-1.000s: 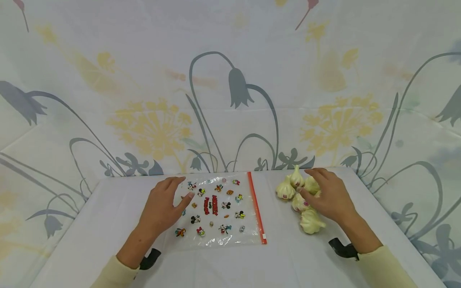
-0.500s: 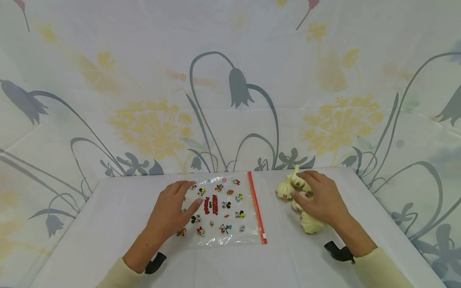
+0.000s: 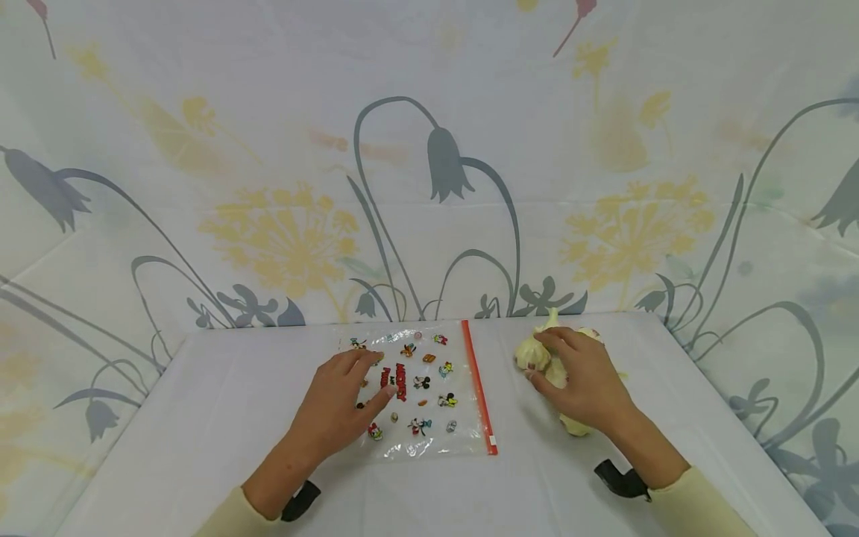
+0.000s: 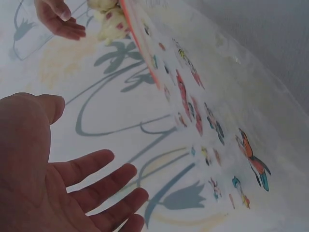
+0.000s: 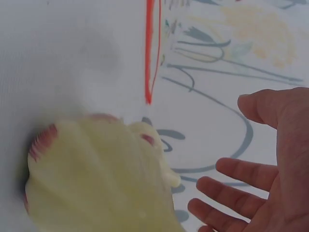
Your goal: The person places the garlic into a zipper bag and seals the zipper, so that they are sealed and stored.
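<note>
My L hand (image 3: 335,406) hangs just above the L part of the clear bag (image 3: 432,440), fingers loosely spread, nothing in it. My R hand (image 3: 585,377) is just over the garlic bulbs (image 3: 530,353), also wide, thumb apart from fingers, no grip; it hides some of 'em, others peek out round it. Bag's flat w/ cartoon prints (image 3: 421,382), its red strip (image 3: 478,388) btwn my hands, nearer the bulbs. Blk parts (image 3: 624,481) jut from under both wrists, pale sleeves (image 3: 698,507) behind. White table (image 3: 429,500)'s under everything; floral cloth (image 3: 429,231) rises beyond my hands.
</note>
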A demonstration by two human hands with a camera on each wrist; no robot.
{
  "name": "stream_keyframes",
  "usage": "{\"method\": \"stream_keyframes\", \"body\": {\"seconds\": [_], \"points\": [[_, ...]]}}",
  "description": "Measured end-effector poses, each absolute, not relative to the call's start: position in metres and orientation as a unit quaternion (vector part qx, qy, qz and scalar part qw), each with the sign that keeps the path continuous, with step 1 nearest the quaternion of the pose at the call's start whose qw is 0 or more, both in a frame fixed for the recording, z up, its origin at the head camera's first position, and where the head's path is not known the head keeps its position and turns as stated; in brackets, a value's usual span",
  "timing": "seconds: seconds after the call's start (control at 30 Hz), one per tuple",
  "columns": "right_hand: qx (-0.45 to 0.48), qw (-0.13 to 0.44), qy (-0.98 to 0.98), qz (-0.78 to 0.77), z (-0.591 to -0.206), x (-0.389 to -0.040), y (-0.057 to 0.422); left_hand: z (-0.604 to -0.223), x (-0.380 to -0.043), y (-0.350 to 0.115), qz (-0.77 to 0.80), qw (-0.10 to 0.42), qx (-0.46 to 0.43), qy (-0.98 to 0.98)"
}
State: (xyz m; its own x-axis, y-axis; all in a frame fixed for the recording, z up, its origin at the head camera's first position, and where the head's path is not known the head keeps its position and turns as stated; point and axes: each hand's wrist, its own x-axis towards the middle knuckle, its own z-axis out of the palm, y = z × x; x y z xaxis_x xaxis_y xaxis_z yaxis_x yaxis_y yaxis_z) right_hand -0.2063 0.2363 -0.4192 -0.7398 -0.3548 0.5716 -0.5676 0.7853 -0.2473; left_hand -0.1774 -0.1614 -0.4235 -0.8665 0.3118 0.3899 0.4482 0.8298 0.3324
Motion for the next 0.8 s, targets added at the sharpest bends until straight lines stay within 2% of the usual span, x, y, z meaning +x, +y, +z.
{"method": "stream_keyframes", "body": {"seconds": [0.37,0.57,0.8], "points": [[0.240,0.188,-0.929,0.209,-0.427,-0.198,0.220,-0.425,-0.168,-0.145,-0.189,0.119,-0.210,-0.952],[0.265,0.208,-0.922,0.191,-0.435,-0.198,0.214,-0.426,-0.162,-0.139,-0.191,0.125,-0.233,-0.945],[0.289,0.219,-0.912,0.190,-0.440,-0.195,0.210,-0.430,-0.156,-0.132,-0.198,0.092,-0.243,-0.945]]}}
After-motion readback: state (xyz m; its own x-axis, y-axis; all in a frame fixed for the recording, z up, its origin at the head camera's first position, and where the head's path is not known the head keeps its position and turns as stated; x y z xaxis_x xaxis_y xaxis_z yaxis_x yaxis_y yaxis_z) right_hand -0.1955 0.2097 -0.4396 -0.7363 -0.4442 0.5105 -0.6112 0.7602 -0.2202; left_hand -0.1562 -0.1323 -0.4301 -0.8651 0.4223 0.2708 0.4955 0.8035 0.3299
